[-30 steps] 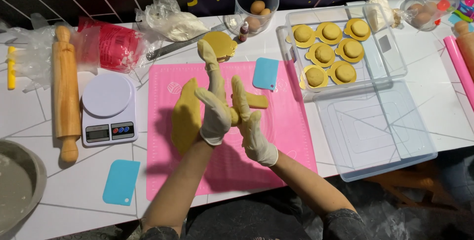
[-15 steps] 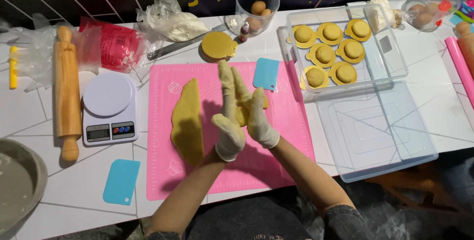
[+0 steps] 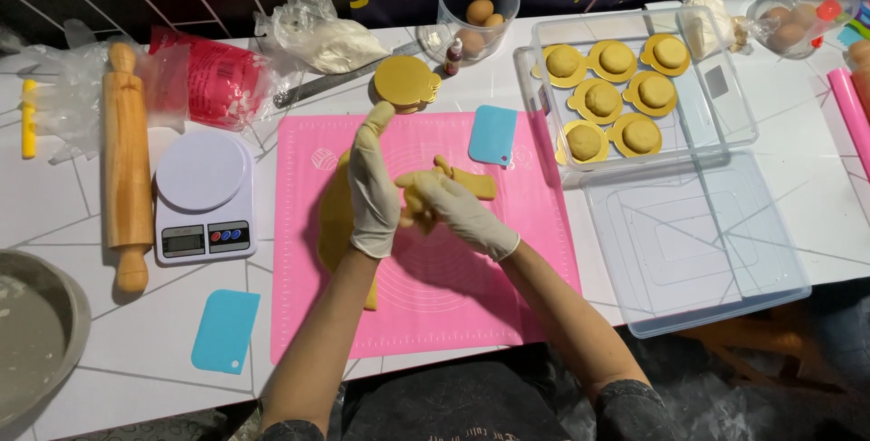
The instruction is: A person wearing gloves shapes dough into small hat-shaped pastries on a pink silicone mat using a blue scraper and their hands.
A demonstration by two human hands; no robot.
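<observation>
Left hand [image 3: 373, 189]: gloved, fingers lying flat and straight, pointing toward twelve o'clock; palm is pressing against the dough piece, not closed around it.
Right hand [image 3: 458, 210]: gloved, fingers curling over the dough piece from the three o'clock side, cupping it against the left palm.
Dough piece [image 3: 415, 208]: small yellow lump, sitting between the two palms above the middle of the pink mat [image 3: 435, 310]; mostly hidden, so its shape cannot be told.
Dough slab [image 3: 333, 223]: larger yellow mass lying on the mat at nine o'clock of the hands, partly under the left wrist.
Dough strip [image 3: 471, 182]: lying on the mat at one o'clock of the hands.
Handling advice: keeping the palms moving evenly with light pressure should be giving a smooth ball; squeezing hard would likely be flattening or cracking it.
Reference items: finished balls sitting on gold discs in the clear tray [image 3: 716, 128] at two o'clock.
Nearby tools: blue scraper [image 3: 494, 135] at one o'clock; scale [image 3: 203, 196] and rolling pin [image 3: 125, 164] at nine o'clock.
</observation>
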